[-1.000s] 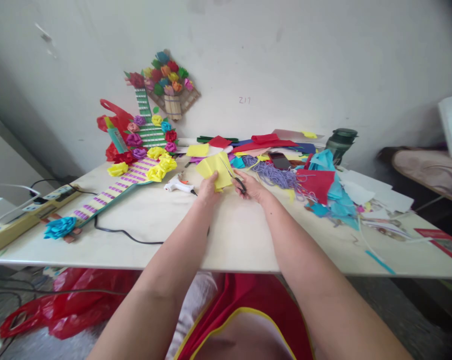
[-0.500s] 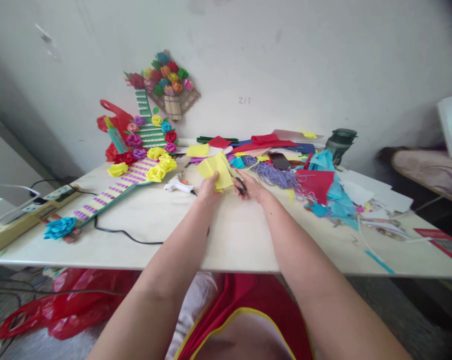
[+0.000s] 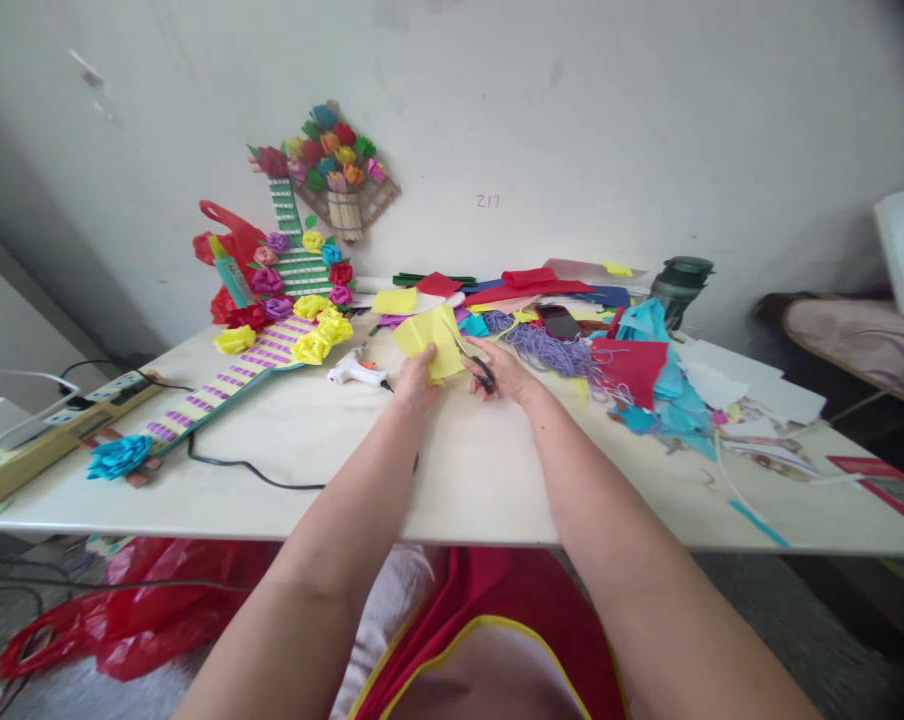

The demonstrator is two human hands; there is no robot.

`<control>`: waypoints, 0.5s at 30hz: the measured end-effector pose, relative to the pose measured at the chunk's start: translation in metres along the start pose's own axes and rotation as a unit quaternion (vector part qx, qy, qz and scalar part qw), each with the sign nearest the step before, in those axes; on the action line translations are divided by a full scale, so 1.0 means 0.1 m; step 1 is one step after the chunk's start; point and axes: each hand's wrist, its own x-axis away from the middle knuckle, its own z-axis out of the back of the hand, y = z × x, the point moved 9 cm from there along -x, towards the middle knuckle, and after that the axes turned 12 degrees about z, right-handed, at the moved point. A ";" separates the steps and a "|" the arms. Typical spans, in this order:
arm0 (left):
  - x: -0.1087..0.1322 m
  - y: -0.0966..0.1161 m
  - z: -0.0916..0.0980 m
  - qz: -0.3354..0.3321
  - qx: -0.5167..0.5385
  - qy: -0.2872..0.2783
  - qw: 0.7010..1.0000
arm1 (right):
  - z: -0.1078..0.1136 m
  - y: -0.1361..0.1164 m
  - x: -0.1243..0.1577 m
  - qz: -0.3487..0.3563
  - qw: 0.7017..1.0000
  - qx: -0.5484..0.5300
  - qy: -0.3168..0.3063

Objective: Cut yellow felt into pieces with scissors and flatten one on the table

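Note:
Over the middle of the table, my left hand (image 3: 419, 375) pinches a piece of yellow paper (image 3: 431, 338) by its lower part, thumb on top. My right hand (image 3: 503, 372) grips a pair of scissors (image 3: 483, 376) with dark handles. Their blades point up and left along the right edge of the paper; whether they are cutting into it I cannot tell. A white glue gun (image 3: 356, 368) lies on the table left of my left hand. Behind the paper is another yellow sheet (image 3: 396, 301).
At left stands a decorated panel (image 3: 231, 385) with paper flowers, near a power strip (image 3: 66, 430). Purple yarn (image 3: 546, 350), a phone (image 3: 559, 322), coloured sheets (image 3: 534, 285), blue paper (image 3: 681, 395) and a dark bottle (image 3: 681, 285) lie or stand behind and right.
The scissors have tilted and shifted slightly, their blades now showing more clearly beside the paper. My left hand and the yellow paper have hardly moved.

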 end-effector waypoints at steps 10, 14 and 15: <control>0.06 -0.02 -0.08 0.002 -0.022 -0.016 1.000 | 0.00 0.08 -0.02 0.000 0.999 -0.039 0.011; 0.07 -0.02 -0.10 -0.001 -0.024 -0.022 0.999 | 0.01 0.12 -0.03 -0.011 0.999 -0.045 0.019; 0.07 -0.01 -0.10 -0.004 -0.019 -0.023 1.000 | 0.02 0.12 -0.03 -0.011 0.999 -0.043 0.023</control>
